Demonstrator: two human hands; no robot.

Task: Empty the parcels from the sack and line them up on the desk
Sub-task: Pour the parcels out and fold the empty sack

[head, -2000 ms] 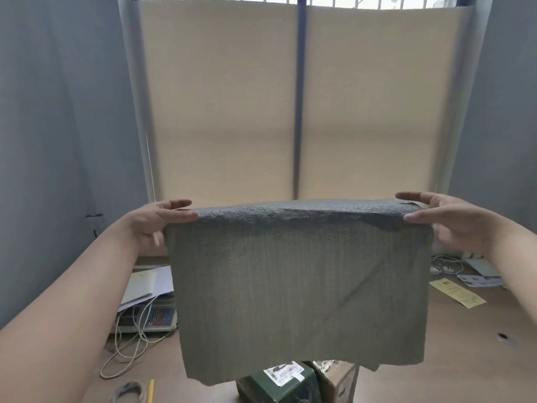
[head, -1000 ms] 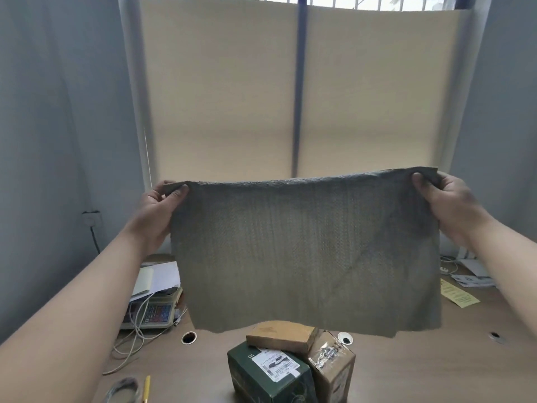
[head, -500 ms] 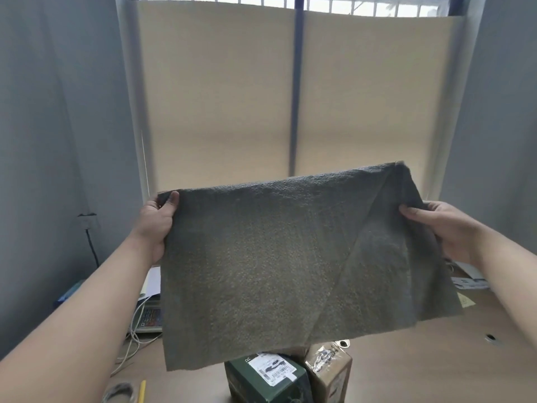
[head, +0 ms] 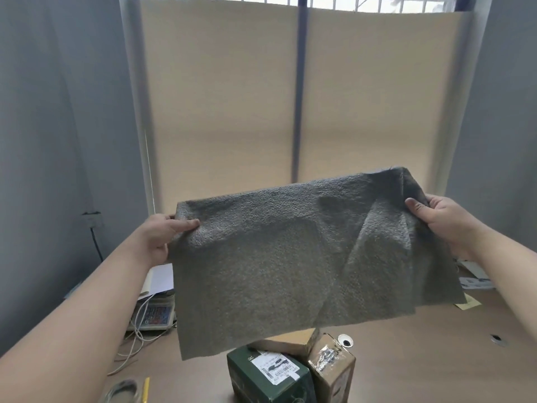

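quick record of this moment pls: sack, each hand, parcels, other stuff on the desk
sack: grey felt sack, held in the air above the desk, sagging, right end higher
left: left hand pinches its top left corner
right: right hand grips its top right edge
parcels: green box, taped brown box, flat cardboard box, bunched together under the sack, not lined up
other: scale, white cables, yellow note

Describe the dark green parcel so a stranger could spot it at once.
On the wooden desk, look under the lower edge of the grey sack held in the air, where parcels huddle together. Take the front-left one: the only dark green box, with a white barcode label on top; its neighbours are brown cardboard.
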